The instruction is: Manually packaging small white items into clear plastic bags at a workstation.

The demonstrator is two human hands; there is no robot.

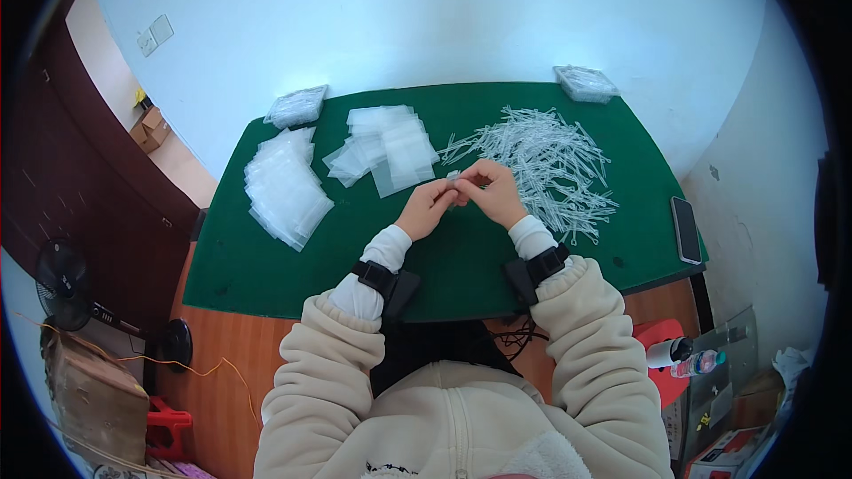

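Observation:
Over the middle of the green table (293, 288), my left hand (426, 208) and my right hand (493, 192) meet at the fingertips. Both are closed in a pinch on a small clear-whitish plastic piece (453, 176), mostly covered by the fingers; its exact kind does not show. Just right of my right hand lies a loose pile of thin clear plastic sticks (555, 164), some with looped ends. Beyond my left hand are scattered clear flat plastic bags (390, 146). Farther left, more clear bags (286, 186) lie fanned in an overlapping row.
Clear packs stand at the far left corner (297, 106) and far right corner (586, 84). A phone (685, 231) lies by the right edge. Beside the table are a black fan (64, 279), a red stool (661, 364) with bottles (697, 364), and cardboard boxes (93, 390).

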